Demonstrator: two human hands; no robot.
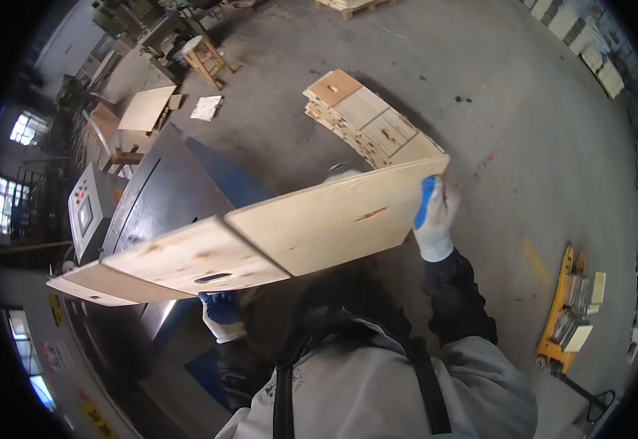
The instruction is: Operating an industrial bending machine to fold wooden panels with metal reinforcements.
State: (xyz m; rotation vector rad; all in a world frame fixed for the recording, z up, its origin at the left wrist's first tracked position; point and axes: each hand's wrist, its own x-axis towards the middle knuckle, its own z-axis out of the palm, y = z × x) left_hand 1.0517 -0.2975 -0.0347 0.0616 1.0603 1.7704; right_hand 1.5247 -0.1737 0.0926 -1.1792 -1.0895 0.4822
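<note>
A long strip of pale plywood panels (311, 219), joined end to end with dark seams, spans the space in front of me. One panel has an oval slot. My right hand (436, 219), in a white and blue glove, grips the strip's right end with the fingers against the board. Under the strip's lower edge, left of centre, my left hand (221, 313) holds it from below, also gloved; the board hides part of its fingers. The strip's left part lies across a dark metal machine table (169, 179).
Beyond the strip, a stack of similar panels (377, 117) stands on the floor. A control box (88, 208) with a screen is at left. Farther back are a wooden stool (205, 58) and a board (145, 110). A yellow pallet jack (559, 322) stands at right.
</note>
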